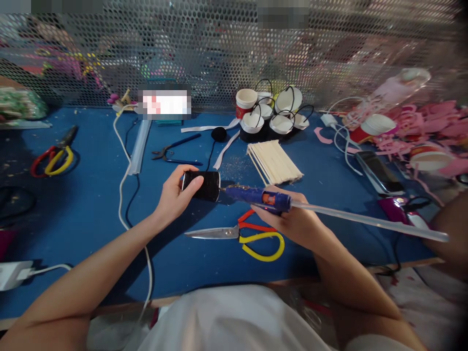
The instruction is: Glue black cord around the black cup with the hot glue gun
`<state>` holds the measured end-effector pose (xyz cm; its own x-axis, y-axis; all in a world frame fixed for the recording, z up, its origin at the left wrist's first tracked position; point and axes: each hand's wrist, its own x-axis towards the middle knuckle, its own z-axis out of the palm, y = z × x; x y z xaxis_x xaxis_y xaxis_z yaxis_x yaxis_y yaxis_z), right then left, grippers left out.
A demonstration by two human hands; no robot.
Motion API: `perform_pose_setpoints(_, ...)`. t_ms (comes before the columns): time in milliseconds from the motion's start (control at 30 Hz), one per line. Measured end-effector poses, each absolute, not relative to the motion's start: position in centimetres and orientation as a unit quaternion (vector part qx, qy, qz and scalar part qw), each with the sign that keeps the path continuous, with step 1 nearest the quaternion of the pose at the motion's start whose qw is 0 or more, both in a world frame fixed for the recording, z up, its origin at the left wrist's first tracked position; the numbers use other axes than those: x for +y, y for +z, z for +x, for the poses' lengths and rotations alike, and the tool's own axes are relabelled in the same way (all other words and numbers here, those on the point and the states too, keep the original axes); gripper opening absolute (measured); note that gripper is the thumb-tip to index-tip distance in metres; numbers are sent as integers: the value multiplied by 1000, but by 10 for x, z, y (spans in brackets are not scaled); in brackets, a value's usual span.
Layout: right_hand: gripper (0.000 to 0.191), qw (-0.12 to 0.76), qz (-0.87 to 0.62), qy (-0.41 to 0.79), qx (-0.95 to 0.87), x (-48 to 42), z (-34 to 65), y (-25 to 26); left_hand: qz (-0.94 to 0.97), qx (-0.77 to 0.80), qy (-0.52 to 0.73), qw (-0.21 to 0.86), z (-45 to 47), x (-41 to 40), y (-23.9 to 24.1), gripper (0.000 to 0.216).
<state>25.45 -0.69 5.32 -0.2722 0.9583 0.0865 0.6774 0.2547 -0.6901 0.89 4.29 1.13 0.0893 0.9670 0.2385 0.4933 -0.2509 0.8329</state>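
My left hand [175, 192] grips a small black-wrapped cup [204, 186] lying on its side above the blue table [84, 204]. My right hand [292, 219] is closed around a blue glue gun [259, 197]. A long clear glue stick [369, 222] juts out of the gun's back to the right. The gun's nozzle touches the right end of the black cup. Red and yellow scissors [248, 236] lie on the table just below both hands.
A bundle of pale sticks [274, 162], several white paper cups with black handles [272, 114], blue pliers [175, 151], a second pair of scissors [54, 158], white cables [122, 195], a phone [378, 171] and pink paper scraps [431, 126] lie around. A perforated metal screen [219, 48] stands at the back.
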Motion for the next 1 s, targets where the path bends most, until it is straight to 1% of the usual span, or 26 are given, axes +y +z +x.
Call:
perform_pose_setpoints(100,10,276,-556,252,-742,-8,253,56,680,536,407,290,8,44,10,26)
perform_pose_setpoints(267,12,232,-546,265,-760,-8,254,58,684,531,416,280,8,44,7,26)
perform_pose_setpoints(467,11,274,-562,258,-737,-7,257,55,699,524,415,255,8,42,6,25)
perform_pose_setpoints(633,10,239,-542,282,-754,-8,258,58,707,515,418,246,7,42,5,25)
perform_pose_setpoints(867,13,264,-552,237,-754,-3,260,53,728,495,422,219,5,41,2,26)
perform_pose_setpoints(1000,13,267,-556,250,-747,-4,259,58,745,472,431,190,5,42,2,26)
